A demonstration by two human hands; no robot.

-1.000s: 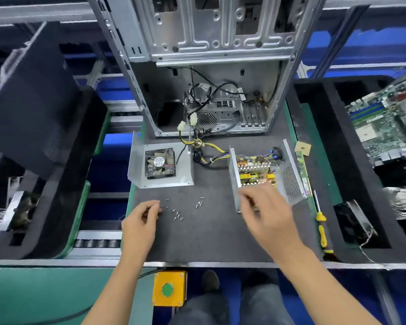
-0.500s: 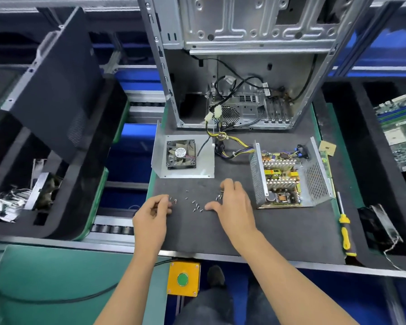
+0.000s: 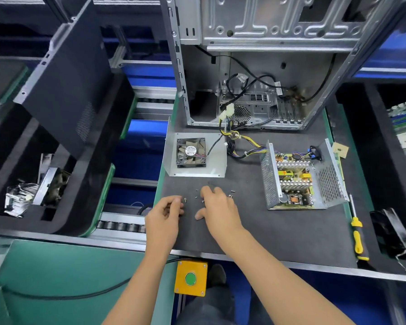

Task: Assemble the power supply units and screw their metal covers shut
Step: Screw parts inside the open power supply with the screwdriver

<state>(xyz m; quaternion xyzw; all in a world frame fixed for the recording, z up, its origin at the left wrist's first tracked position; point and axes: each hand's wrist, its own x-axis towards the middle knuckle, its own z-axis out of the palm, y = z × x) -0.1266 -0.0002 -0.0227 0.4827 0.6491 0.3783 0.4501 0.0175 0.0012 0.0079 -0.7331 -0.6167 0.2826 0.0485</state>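
While two hands (image 3: 164, 216) hover, five screws (image 3: 185, 200) show.

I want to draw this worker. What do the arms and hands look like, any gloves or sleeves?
Both arms are bare, no sleeves showing. The left hand and right hand wear no gloves, and no rings or watch can be seen.

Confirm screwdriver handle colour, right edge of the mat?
Yellow with black bands on the screwdriver handle; the single head view shows it clearly.
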